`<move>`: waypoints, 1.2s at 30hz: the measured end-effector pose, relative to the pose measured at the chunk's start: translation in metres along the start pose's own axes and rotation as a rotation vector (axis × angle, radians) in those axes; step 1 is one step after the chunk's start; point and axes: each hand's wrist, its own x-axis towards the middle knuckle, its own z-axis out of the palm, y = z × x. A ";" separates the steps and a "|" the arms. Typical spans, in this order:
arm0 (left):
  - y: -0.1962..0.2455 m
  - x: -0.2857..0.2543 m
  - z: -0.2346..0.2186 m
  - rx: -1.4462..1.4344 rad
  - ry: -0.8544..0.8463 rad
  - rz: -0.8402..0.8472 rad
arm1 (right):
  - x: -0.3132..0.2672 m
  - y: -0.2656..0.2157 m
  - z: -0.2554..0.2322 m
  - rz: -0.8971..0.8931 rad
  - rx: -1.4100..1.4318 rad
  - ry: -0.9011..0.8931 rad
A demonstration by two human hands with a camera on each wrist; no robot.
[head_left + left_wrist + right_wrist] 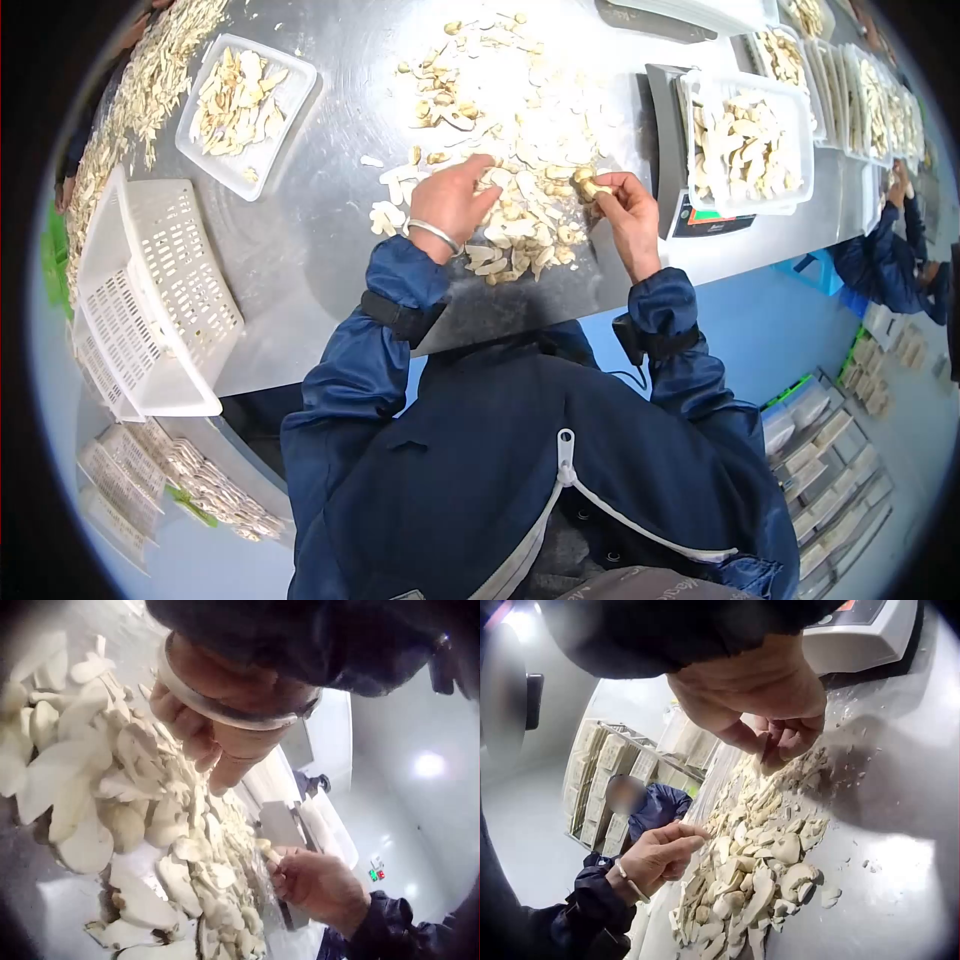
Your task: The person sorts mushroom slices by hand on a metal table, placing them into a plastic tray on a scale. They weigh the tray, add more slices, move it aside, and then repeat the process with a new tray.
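Thin, curved mushroom slices (530, 215), ivory with tan edges, lay in a loose pile on a smooth metal table (335, 215). At the pile's right edge, the right hand (632, 222) pinched a knobbly mushroom piece (589, 187) between thumb and fingers; the left hand (445, 207) hung over its left side, fingers bent, whether grasping anything impossible to tell. Right of the pile, a scale (712, 229) bore a filled plastic tray (803, 150); left of it stood a slotted white crate (190, 402)
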 end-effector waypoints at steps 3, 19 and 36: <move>0.003 0.001 0.003 0.125 -0.082 0.042 | -0.001 -0.002 0.005 -0.009 0.017 -0.007; -0.003 -0.032 -0.013 -1.609 -0.406 -0.402 | -0.035 -0.063 0.055 -0.337 -0.158 -0.311; -0.031 -0.077 0.017 -1.525 -0.403 -0.517 | 0.024 -0.052 0.068 -0.505 -0.675 -0.158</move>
